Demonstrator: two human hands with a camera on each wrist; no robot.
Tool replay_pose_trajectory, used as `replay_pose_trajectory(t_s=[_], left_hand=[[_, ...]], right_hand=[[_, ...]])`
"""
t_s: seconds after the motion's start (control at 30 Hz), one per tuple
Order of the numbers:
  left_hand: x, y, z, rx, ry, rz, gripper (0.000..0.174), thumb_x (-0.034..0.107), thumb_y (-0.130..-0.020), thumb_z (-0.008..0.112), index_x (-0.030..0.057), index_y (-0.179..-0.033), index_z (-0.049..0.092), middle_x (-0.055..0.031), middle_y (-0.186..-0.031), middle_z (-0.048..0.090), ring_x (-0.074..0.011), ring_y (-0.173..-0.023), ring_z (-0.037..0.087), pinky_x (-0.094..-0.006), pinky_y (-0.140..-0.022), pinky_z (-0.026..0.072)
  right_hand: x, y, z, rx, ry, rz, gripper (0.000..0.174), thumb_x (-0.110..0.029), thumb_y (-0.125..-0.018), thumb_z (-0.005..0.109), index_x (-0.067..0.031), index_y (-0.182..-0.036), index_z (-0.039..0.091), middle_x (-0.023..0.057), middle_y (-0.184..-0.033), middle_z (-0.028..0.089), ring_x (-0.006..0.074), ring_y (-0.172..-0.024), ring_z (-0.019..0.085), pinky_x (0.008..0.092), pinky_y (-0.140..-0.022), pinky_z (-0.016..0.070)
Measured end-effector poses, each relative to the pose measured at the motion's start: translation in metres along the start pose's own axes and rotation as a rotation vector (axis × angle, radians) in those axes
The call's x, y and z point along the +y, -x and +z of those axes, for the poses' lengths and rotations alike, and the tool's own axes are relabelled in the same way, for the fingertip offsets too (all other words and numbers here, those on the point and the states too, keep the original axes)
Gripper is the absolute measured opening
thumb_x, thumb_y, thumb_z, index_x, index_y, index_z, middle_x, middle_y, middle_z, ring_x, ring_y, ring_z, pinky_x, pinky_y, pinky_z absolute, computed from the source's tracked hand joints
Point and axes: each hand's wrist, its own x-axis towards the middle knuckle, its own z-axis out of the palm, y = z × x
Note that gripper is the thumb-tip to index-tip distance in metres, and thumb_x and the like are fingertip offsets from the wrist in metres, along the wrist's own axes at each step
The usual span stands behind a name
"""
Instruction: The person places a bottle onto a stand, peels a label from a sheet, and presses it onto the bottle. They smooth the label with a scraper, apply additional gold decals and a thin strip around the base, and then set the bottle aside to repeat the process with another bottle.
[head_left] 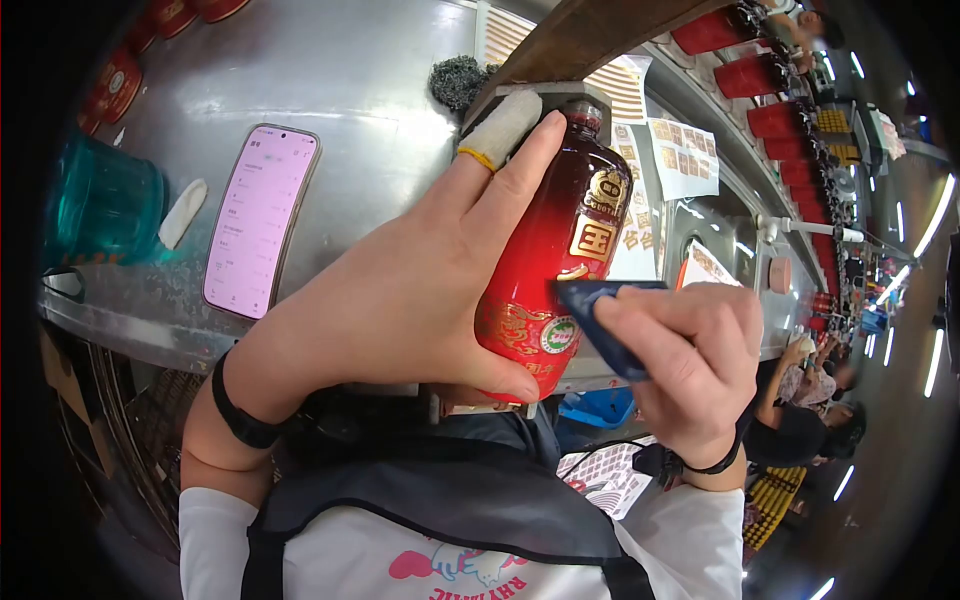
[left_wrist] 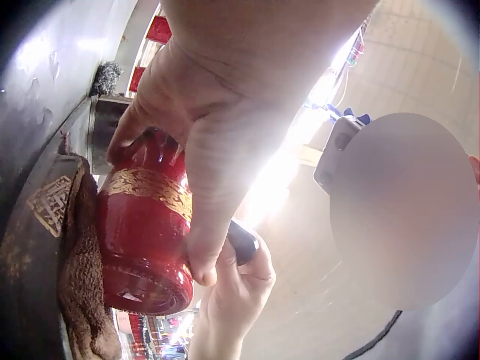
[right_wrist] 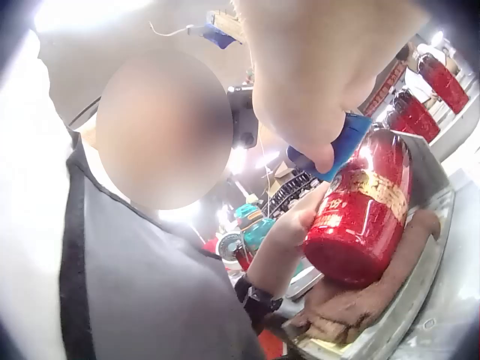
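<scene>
A glossy red glass bottle [head_left: 545,265] with gold lettering and a green-and-white round emblem lies tilted on its side. My left hand [head_left: 400,275] grips it lengthwise, thumb at the base and fingers at the neck end. One left finger wears a white cloth finger cover [head_left: 505,128] tied with a yellow band. Between thumb and fingers, my right hand [head_left: 700,350] pinches a flat dark blue scraper [head_left: 605,325]. Its edge is right at the gold lettering on the bottle's front. In the left wrist view, a brown towel [left_wrist: 84,277] pads the support under the bottle [left_wrist: 142,232].
On the metal bench [head_left: 370,90] lie a phone [head_left: 258,220], another white finger cover [head_left: 183,214] and a dark scouring pad [head_left: 460,82]. A teal tub [head_left: 105,205] stands at the left. Decal sheets [head_left: 685,160] lie beyond the bottle, beside a row of red bottles [head_left: 780,120].
</scene>
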Motion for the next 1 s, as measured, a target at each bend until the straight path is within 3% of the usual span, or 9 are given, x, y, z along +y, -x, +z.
replay_pose_trajectory(t_s=[0.5,0.6,0.7,0.77,0.8,0.83,0.9,0.97,1.0], left_hand=[[0.002,-0.001,-0.003,-0.049,-0.008,-0.039,0.153,0.043,-0.048,0.097,0.0011,-0.158,-0.001,-0.0306,-0.158,0.018,-0.0481,-0.141,0.03,-0.0473,-0.115,0.0333],[0.004,-0.002,-0.004,-0.059,-0.002,-0.054,0.153,0.044,-0.048,0.097,0.0012,-0.158,-0.001,-0.0298,-0.159,0.015,-0.0475,-0.144,0.027,-0.047,-0.115,0.0337],[0.003,-0.002,-0.004,-0.061,-0.011,-0.046,0.153,0.046,-0.048,0.097,0.0018,-0.158,-0.001,-0.0296,-0.16,0.012,-0.0466,-0.146,0.023,-0.0465,-0.115,0.0339],[0.003,-0.003,-0.004,-0.063,0.019,-0.053,0.154,0.047,-0.049,0.097,0.0018,-0.158,-0.001,-0.0296,-0.161,0.01,-0.0468,-0.147,0.023,-0.0462,-0.115,0.0345],[0.004,-0.003,-0.005,-0.062,0.013,-0.047,0.154,0.047,-0.049,0.097,0.0018,-0.158,-0.001,-0.0296,-0.161,0.01,-0.0468,-0.147,0.023,-0.0462,-0.115,0.0345],[0.004,-0.003,-0.006,-0.061,0.01,-0.046,0.154,0.048,-0.049,0.097,0.0015,-0.158,-0.002,-0.0294,-0.161,0.01,-0.0466,-0.147,0.023,-0.0463,-0.115,0.0344],[0.004,-0.004,-0.007,-0.06,0.001,-0.041,0.154,0.049,-0.05,0.096,0.0011,-0.158,-0.002,-0.0293,-0.161,0.01,-0.0464,-0.147,0.023,-0.0463,-0.115,0.0344],[0.004,-0.004,-0.006,-0.06,-0.034,-0.029,0.154,0.049,-0.05,0.096,0.0005,-0.158,-0.003,-0.0286,-0.161,0.01,-0.0458,-0.147,0.024,-0.0464,-0.115,0.0339],[0.004,-0.003,-0.006,-0.065,-0.041,-0.025,0.154,0.049,-0.05,0.096,0.0005,-0.158,-0.003,-0.0286,-0.161,0.01,-0.0458,-0.147,0.024,-0.0464,-0.115,0.0339]], right_hand=[[0.003,-0.004,0.0,0.004,-0.08,-0.06,0.041,-0.014,-0.063,0.068,-0.0033,-0.102,0.075,0.004,-0.09,0.068,0.0194,-0.076,0.056,0.0285,-0.065,0.0462],[0.005,-0.011,-0.002,-0.023,-0.193,0.008,0.036,-0.011,-0.066,0.073,-0.0045,-0.102,0.075,0.0042,-0.087,0.067,0.0198,-0.076,0.057,0.0287,-0.065,0.0456],[0.029,-0.02,0.004,-0.012,-0.44,0.336,0.024,-0.008,-0.077,0.079,-0.0061,-0.099,0.073,0.0078,-0.082,0.064,0.0233,-0.075,0.058,0.0344,-0.068,0.0452],[0.034,-0.023,0.006,0.123,-0.392,0.469,0.023,-0.006,-0.077,0.078,-0.0056,-0.1,0.073,0.0084,-0.082,0.064,0.0249,-0.075,0.059,0.0356,-0.07,0.0455],[0.033,-0.025,0.0,0.085,-0.228,0.379,0.025,-0.004,-0.076,0.077,-0.006,-0.1,0.073,0.0085,-0.082,0.064,0.0256,-0.076,0.059,0.0353,-0.071,0.0461],[0.03,-0.024,0.001,0.099,-0.251,0.259,0.026,-0.005,-0.074,0.078,-0.0064,-0.1,0.073,0.0084,-0.082,0.064,0.0259,-0.077,0.059,0.0353,-0.071,0.0467],[0.013,-0.025,-0.003,-0.049,-0.413,0.195,0.028,-0.006,-0.073,0.079,-0.0068,-0.1,0.074,0.0084,-0.081,0.063,0.0265,-0.078,0.058,0.0354,-0.071,0.0468],[0.023,-0.027,-0.001,-0.088,-0.445,0.235,0.025,-0.006,-0.073,0.078,-0.0068,-0.098,0.073,0.0085,-0.081,0.063,0.0263,-0.079,0.059,0.0349,-0.071,0.0468],[0.034,-0.026,0.004,0.0,-0.46,0.385,0.025,-0.005,-0.074,0.077,-0.0071,-0.098,0.073,0.0083,-0.082,0.064,0.0263,-0.079,0.059,0.0352,-0.07,0.0465]])
